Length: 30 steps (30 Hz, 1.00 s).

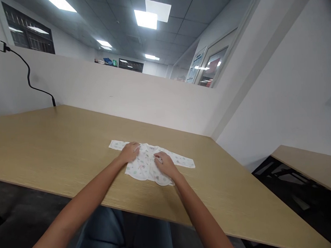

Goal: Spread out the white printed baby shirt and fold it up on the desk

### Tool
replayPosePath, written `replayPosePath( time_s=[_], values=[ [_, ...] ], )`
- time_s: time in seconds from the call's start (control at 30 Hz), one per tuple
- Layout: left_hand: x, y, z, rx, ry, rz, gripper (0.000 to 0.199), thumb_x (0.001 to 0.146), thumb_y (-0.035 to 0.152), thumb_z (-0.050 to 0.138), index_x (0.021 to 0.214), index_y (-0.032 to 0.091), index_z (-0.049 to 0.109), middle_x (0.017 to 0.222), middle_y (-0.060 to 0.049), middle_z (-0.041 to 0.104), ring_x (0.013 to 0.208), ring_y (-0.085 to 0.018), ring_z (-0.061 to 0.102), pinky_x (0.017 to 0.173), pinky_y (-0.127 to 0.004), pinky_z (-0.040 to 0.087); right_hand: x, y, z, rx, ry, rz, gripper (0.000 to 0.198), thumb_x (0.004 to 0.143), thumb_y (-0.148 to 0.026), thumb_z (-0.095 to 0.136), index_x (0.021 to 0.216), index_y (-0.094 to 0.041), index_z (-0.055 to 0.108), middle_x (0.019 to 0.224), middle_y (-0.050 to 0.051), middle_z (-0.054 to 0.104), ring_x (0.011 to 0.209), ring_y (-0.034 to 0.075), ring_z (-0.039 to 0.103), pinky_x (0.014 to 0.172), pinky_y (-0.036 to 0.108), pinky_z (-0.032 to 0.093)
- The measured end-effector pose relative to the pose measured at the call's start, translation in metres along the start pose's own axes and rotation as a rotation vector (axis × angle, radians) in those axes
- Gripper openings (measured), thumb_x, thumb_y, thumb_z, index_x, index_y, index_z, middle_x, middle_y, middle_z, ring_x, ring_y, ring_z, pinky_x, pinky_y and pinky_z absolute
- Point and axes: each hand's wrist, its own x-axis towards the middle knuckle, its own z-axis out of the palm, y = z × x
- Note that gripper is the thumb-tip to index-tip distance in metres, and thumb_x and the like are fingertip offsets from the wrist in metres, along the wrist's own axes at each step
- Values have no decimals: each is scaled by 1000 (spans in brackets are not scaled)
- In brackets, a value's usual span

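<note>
A small white baby shirt (pixel 141 169) with a scattered coloured print lies spread on the wooden table, its collar away from me and its sleeves stretched out to both sides. My left hand (pixel 130 152) rests flat on the shirt's left shoulder, where the sleeve begins. On the right half of the front, close to the middle opening, my right hand (pixel 165 164) has its fingers bent, with thumb and forefinger at the cloth in a pinch. The fabric under both palms is hidden.
The pale wooden table (pixel 72 143) meets a white partition (pixel 142 99) at its far side. A black bendy phone holder (pixel 29 73) rises at the back left. Another wooden table (pixel 308 161) stands to the right. My legs are under the near edge.
</note>
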Motion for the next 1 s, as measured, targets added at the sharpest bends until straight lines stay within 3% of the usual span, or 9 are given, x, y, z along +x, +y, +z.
replayPosePath(
  time_s=[0.07,0.13,0.23,0.3,0.5,0.67,0.77,0.9,1.0],
  values=[
    [-3,15,11,5,-83,109,49,103,37,33,139,18,60,149,-10,56,140,-24,49,120,-37,34,5,7,14,-128,-96,61,37,93,-21,51,126,-13,65,134,18,64,127,28,55,110,44,41],
    [-8,26,25,39,-184,132,56,104,41,32,150,14,48,160,-14,42,150,-27,37,124,-43,28,5,10,26,-224,-198,139,50,98,-26,43,143,-7,54,152,22,49,142,30,44,118,44,34],
    [-15,33,40,72,-317,106,69,104,50,29,160,10,30,168,-17,22,157,-32,19,126,-50,18,-1,9,34,-291,-297,223,62,103,-34,29,157,-2,34,166,20,28,155,29,25,126,43,20],
    [-17,33,44,81,-353,102,74,103,57,27,162,12,27,170,-16,17,158,-33,15,126,-53,15,-2,8,35,-304,-331,265,66,104,-38,26,161,-4,27,169,17,19,158,29,17,127,45,15],
    [-18,33,40,92,-377,82,75,102,62,23,162,18,29,170,-13,17,158,-35,14,125,-61,10,8,7,38,-302,-354,401,74,104,-52,24,163,-8,20,171,14,11,159,29,9,127,48,9],
    [-17,37,38,90,-398,13,77,99,70,27,162,27,30,171,-9,14,157,-43,7,121,-70,7,6,7,40,-268,-334,393,76,104,-55,24,163,-6,20,171,15,10,159,30,9,127,49,8],
    [-17,37,35,66,-379,6,70,100,68,28,160,32,36,170,-8,20,156,-44,10,120,-72,7,2,8,37,-233,-330,370,78,104,-54,26,162,-2,21,170,17,11,159,30,9,128,49,9],
    [-11,32,30,36,-189,117,57,107,44,20,148,24,55,163,-8,40,153,-36,27,124,-63,15,3,12,30,-150,-203,253,70,104,-42,28,158,3,30,168,19,22,158,26,17,127,40,17],
    [-5,29,30,-9,-87,192,52,105,33,27,141,14,59,159,-14,45,149,-29,38,125,-49,29,9,14,30,-132,-74,203,60,103,-28,26,155,0,40,164,18,35,154,22,30,125,34,24]
  ],
)
